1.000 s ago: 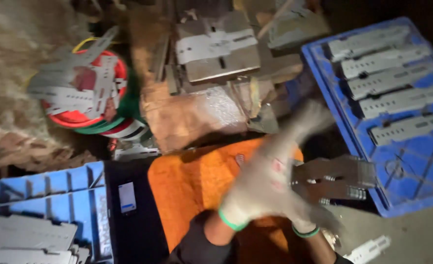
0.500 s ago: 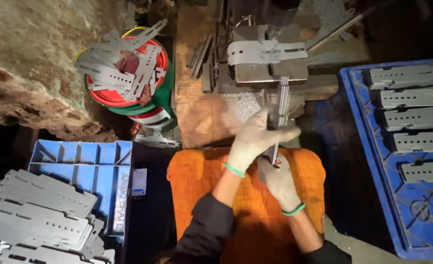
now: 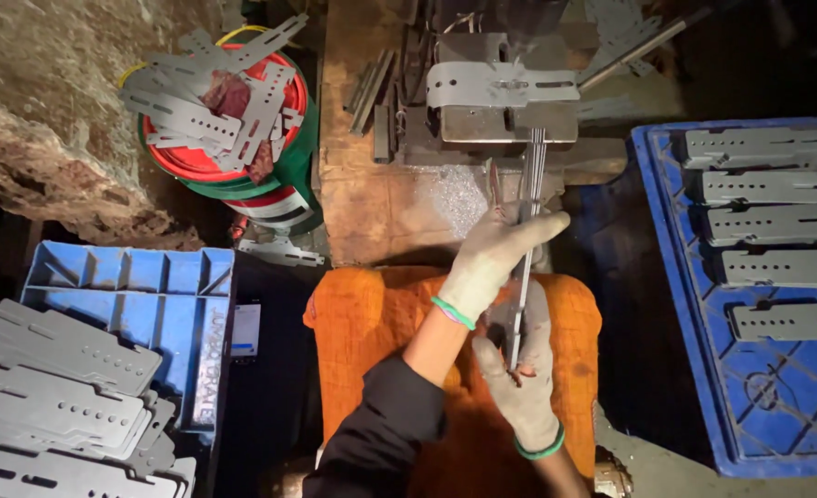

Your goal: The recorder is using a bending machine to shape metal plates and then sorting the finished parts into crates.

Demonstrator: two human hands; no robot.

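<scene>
One small rectangular label (image 3: 245, 330), white and blue with a dark edge, is sitting upright just right of the blue crate (image 3: 127, 295), against its right wall. Raised lettering is showing on that wall beside it. No other labels, packages, signs or screens visible.

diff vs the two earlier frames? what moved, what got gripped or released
A second ago both gloved hands held a flat metal plate over the orange cloth, near the blue crate. Now the plate stands on edge, its far end in the press: left hand grips it near the press, right hand the near end. Nothing released. Bucket of plates, both crates and their stacked plates unchanged.
</scene>
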